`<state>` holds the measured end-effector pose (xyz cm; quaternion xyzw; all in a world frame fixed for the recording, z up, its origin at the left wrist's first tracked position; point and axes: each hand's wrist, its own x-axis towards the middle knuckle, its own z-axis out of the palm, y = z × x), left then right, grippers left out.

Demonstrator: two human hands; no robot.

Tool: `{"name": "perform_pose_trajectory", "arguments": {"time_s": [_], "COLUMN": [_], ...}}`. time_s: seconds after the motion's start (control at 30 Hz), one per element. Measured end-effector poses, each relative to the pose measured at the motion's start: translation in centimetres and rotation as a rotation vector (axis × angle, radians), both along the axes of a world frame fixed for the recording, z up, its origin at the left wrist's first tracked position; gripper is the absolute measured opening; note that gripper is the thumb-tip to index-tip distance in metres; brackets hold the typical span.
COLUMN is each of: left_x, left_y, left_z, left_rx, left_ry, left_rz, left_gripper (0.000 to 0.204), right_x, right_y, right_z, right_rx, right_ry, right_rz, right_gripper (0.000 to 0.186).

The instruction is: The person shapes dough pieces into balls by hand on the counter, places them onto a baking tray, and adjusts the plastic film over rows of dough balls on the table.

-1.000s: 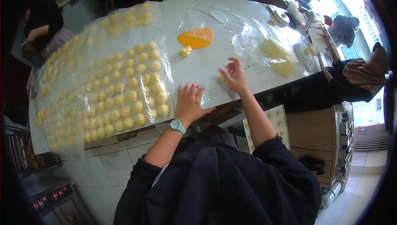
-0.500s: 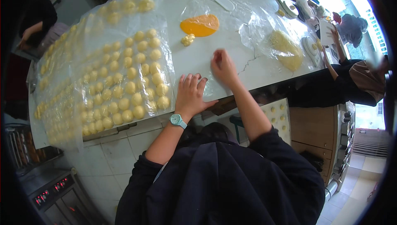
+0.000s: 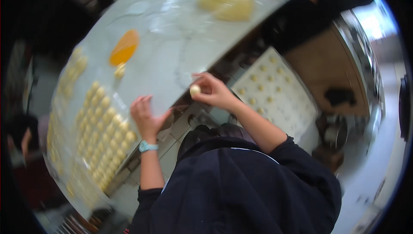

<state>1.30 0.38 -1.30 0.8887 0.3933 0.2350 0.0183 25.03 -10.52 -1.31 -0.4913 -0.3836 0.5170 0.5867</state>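
My right hand (image 3: 215, 92) is raised at the table's near edge, thumb and fingers pinching a small pale dough ball (image 3: 195, 90). My left hand (image 3: 146, 118) holds nothing; its fingers and thumb are spread over the table's edge, with a light-blue watch on the wrist. Left of it, rows of yellow dough balls (image 3: 101, 126) lie on the table, partly under clear plastic. To my right, below table height, is a white tray (image 3: 297, 109) dotted with spaced small dough pieces. A little lump of dough (image 3: 119, 70) sits beside a flat orange rounded piece (image 3: 124, 48).
A large mass of yellow dough (image 3: 228, 4) lies under plastic toward the table's far right. The white table (image 3: 159, 75) has a slanting near edge. Wooden cabinets (image 3: 331, 66) stand beyond the tray. Other people are partly visible at the far right and the left.
The view has turned right, bringing the tray more fully into sight. My right hand has lifted from the tabletop to its edge, and the dough ball now shows in its fingers.
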Motion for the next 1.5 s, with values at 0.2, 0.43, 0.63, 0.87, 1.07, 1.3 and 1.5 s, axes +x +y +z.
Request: {"name": "perform_pose_trajectory", "arguments": {"time_s": [0.2,0.43,0.63,0.87,1.07,1.3,1.5], "left_x": [0.6,0.0,0.1,0.6,0.1,0.0,0.1], "left_y": [0.2,0.2,0.2,0.1,-0.1,-0.3,-0.6], "left_z": [0.2,-0.1,0.1,0.0,0.4,1.2,1.2], "left_rx": [0.049,0.008,-0.002,0.011,0.023,0.011,-0.061], "left_ry": [0.071,0.143,0.17,0.165,0.089,0.03,-0.078], "left_rz": [-0.032,-0.031,-0.039,-0.003,0.021,0.062,0.038], "left_gripper": [0.07,0.065,0.063,0.067,0.071,0.073,0.075], "right_x": [8.3,15.0,16.7,16.7,16.4,0.5,-11.1], "right_y": [-23.9,-32.8,-32.6,-31.4,-16.4,8.4,21.7], "right_z": [-15.5,-21.2,-24.3,-22.5,-9.9,3.3,2.7], "right_rx": [-0.689,-0.936,-0.997,-0.85,-0.499,0.236,0.65], "right_ry": [0.34,-0.335,-0.633,-0.671,-0.351,-0.557,-1.054], "right_rz": [-0.492,-1.051,-0.955,-1.3,-1.054,0.028,0.013], "right_gripper": [0.033,0.036,0.043,0.033,0.028,0.011,0.016]}}
